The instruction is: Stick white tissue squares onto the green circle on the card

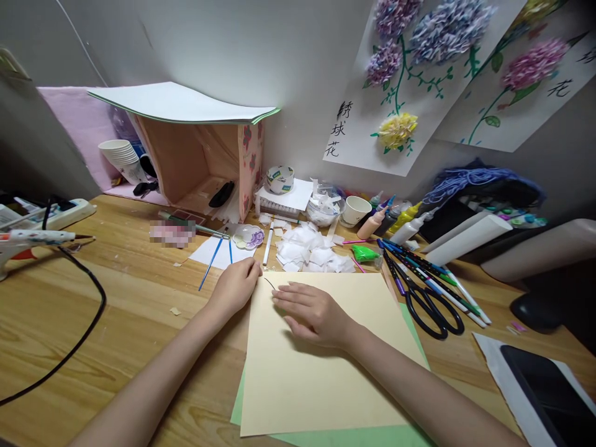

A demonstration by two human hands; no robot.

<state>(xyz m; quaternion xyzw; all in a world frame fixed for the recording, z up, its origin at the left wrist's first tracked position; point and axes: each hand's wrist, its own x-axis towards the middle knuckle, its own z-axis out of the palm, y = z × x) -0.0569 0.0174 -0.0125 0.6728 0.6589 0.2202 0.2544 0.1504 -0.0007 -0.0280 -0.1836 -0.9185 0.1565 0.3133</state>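
A cream sheet of paper (298, 379) lies on the wooden table over a green sheet (372, 436). My left hand (236, 284) is closed, its fingers curled together at the cream sheet's upper left corner. Flat over the upper part of the same sheet rests my right hand (314, 313), fingers stretched out and nothing visible in them. Between the two hands a short, thin dark curved line (269, 283) shows on the paper; whether it is drawn or a loose strand, I cannot tell.
White paper scraps (310, 248) are heaped behind the sheet. Black-handled scissors (426, 310) and several pens lie at the right, near a phone (544, 385). A glue gun (35, 239) with its black cable is at the left. Paint bottles (372, 223) and an open-fronted box (200, 161) stand behind.
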